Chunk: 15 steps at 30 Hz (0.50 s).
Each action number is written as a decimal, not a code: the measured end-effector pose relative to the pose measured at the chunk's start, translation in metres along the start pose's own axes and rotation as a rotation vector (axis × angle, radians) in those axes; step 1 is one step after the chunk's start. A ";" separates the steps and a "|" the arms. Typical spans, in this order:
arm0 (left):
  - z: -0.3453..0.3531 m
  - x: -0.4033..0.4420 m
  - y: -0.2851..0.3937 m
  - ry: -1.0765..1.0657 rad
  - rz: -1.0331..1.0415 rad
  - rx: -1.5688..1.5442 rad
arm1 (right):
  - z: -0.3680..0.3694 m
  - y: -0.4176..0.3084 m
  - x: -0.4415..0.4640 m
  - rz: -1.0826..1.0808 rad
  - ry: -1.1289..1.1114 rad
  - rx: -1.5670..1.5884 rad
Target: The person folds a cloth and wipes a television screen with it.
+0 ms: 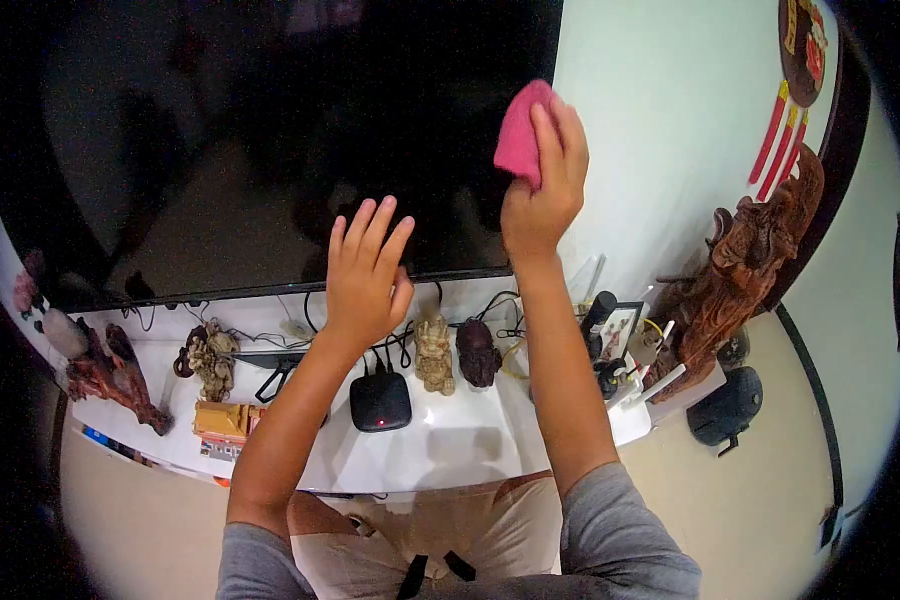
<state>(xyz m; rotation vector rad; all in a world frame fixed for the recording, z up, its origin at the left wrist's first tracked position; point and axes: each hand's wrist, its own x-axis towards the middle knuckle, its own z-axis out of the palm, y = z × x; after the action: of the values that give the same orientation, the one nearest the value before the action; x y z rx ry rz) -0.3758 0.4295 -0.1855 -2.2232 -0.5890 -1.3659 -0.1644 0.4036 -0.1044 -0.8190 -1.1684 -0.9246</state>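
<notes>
A pink cloth (519,140) is gripped in my right hand (548,195), at the right edge of a dark television screen (270,130). The cloth overlaps the screen's edge, and part of it is hidden behind my fingers. My left hand (365,275) is spread out with nothing in it, over the lower edge of the screen. Whether its fingertips touch the screen I cannot tell. Below the left hand, a black set-top box (381,402) with a small red light sits on the white stand (450,440).
Small carved figures, one pale (434,355) and one dark brown (479,353), stand below the screen among black cables. A large wooden carving (735,270) rises at the right. Another carving (115,375) and an orange-yellow box (223,420) are at the left. A dark bin (727,405) stands on the floor.
</notes>
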 end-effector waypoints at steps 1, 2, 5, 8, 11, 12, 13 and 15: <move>0.000 -0.001 0.000 -0.004 -0.003 0.006 | 0.002 0.000 0.005 0.005 0.003 0.004; -0.001 0.000 -0.001 -0.011 -0.011 -0.006 | 0.002 -0.001 -0.002 0.024 -0.003 -0.005; -0.002 -0.005 -0.001 -0.034 -0.036 -0.038 | -0.012 -0.008 -0.064 0.111 -0.050 -0.044; 0.000 -0.016 0.001 -0.036 -0.052 -0.032 | -0.037 -0.013 -0.151 0.259 -0.166 -0.089; 0.000 -0.030 0.004 -0.029 -0.069 -0.037 | -0.039 -0.024 -0.179 0.349 -0.120 -0.062; 0.001 -0.038 0.004 -0.025 -0.087 -0.050 | -0.038 -0.027 -0.173 0.342 -0.119 -0.069; 0.001 -0.044 0.005 -0.020 -0.106 -0.063 | -0.037 -0.032 -0.170 0.336 -0.146 -0.077; 0.002 -0.053 0.005 -0.009 -0.117 -0.098 | -0.027 -0.046 -0.170 0.321 -0.198 -0.091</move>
<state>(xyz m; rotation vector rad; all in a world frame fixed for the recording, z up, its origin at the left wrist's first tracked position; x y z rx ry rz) -0.3933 0.4211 -0.2347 -2.3054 -0.6783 -1.4730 -0.2185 0.3884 -0.2734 -1.1554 -1.1277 -0.6449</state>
